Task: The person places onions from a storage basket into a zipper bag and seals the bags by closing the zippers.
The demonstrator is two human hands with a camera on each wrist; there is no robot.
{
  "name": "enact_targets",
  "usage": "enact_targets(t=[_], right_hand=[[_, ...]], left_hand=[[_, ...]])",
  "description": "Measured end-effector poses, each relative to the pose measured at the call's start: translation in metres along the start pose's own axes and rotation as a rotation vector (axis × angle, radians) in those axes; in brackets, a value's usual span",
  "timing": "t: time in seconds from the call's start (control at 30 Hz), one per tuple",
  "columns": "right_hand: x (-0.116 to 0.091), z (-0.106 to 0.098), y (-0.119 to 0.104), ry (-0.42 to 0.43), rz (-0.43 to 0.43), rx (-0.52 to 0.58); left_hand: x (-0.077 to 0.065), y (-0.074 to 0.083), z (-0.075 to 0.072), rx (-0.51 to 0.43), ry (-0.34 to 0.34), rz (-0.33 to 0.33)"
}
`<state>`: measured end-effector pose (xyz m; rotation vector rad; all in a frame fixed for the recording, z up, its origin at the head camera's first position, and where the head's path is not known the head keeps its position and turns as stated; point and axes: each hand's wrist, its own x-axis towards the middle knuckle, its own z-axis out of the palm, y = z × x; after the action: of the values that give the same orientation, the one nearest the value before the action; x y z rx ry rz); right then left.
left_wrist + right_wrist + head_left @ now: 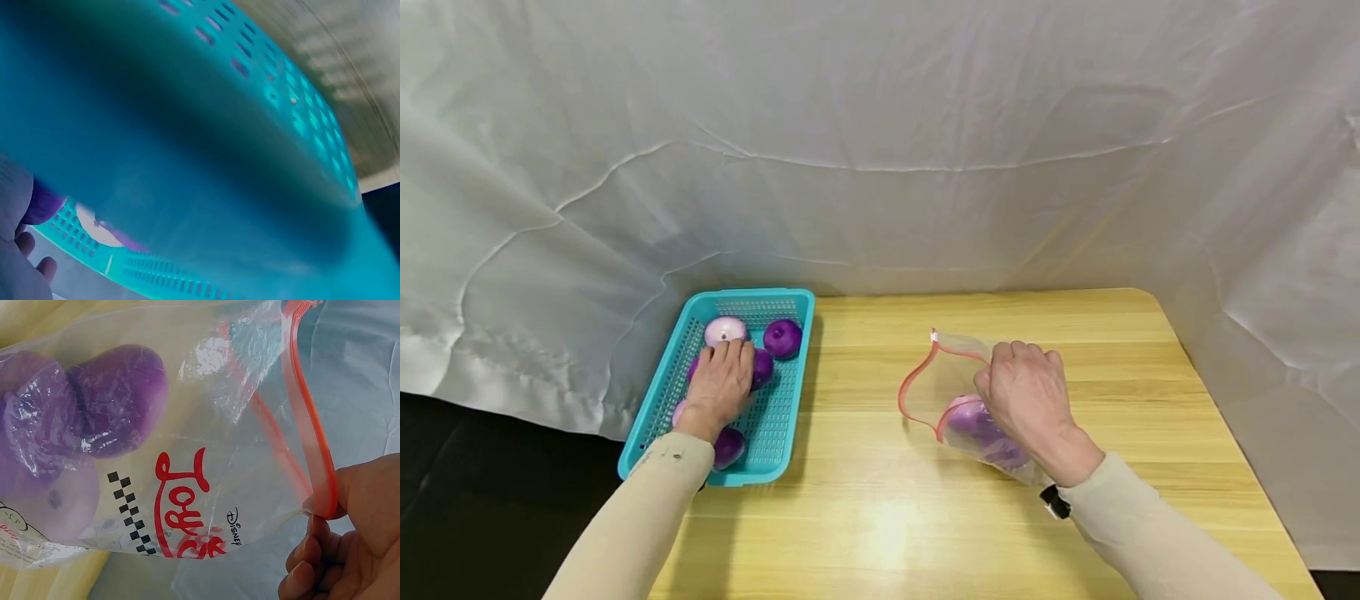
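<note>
My left hand (721, 385) reaches into a turquoise plastic basket (802, 367), its fingers curled over a dark purple onion (763, 369). Around it lie another dark purple onion (782, 338), a pale one (725, 330) and one more purple onion (728, 448) by the wrist. With thumb and fingers, my right hand (1028, 400) pinches the rim of a clear zip bag (212, 425). Its red-edged mouth (904, 393) gapes toward the basket. Several onions (125, 400) rest inside the bag, seen through the printed film. The basket wall covers much of the left wrist view.
Both the basket and the bag are on a light wooden table (865, 483). Grey-white cloth (880, 167) hangs behind the table and along its right side. Dark floor (475, 500) shows at the left.
</note>
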<state>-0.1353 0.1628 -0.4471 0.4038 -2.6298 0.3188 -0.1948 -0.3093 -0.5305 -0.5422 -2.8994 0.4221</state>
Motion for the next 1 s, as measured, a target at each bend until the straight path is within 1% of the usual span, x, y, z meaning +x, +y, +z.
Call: enact_targets(t=[0.13, 0.4, 0.5, 0.6, 0.7, 0.8, 0.9, 1.0], right_hand=[[0.001, 0.0, 0.0, -0.001, -0.003, 0.0], [0.003, 0.0, 0.001, 0.012, -0.009, -0.002], [0.005, -0.001, 0.001, 0.035, -0.025, -0.006], [0.007, -0.001, 0.002, 0.071, -0.047, -0.013], [0.008, -0.002, 0.003, 0.098, -0.064, -0.02], [0.009, -0.002, 0.004, 0.11, -0.071, -0.025], [0.009, -0.002, 0.005, 0.115, -0.077, -0.029], [0.009, -0.002, 0.006, 0.118, -0.076, -0.032]], left_hand=[[0.001, -0.006, -0.003, 0.022, 0.05, -0.013], [0.006, -0.017, -0.02, 0.016, 0.081, -0.074], [0.008, -0.021, -0.027, 0.016, 0.112, -0.094], [0.01, -0.022, -0.034, 0.008, 0.147, -0.098], [0.013, -0.02, -0.042, -0.009, 0.191, -0.093], [0.018, -0.014, -0.052, -0.034, 0.234, -0.084], [0.023, -0.005, -0.061, -0.07, 0.281, -0.075], [0.027, 0.008, -0.07, -0.093, 0.318, -0.054]])
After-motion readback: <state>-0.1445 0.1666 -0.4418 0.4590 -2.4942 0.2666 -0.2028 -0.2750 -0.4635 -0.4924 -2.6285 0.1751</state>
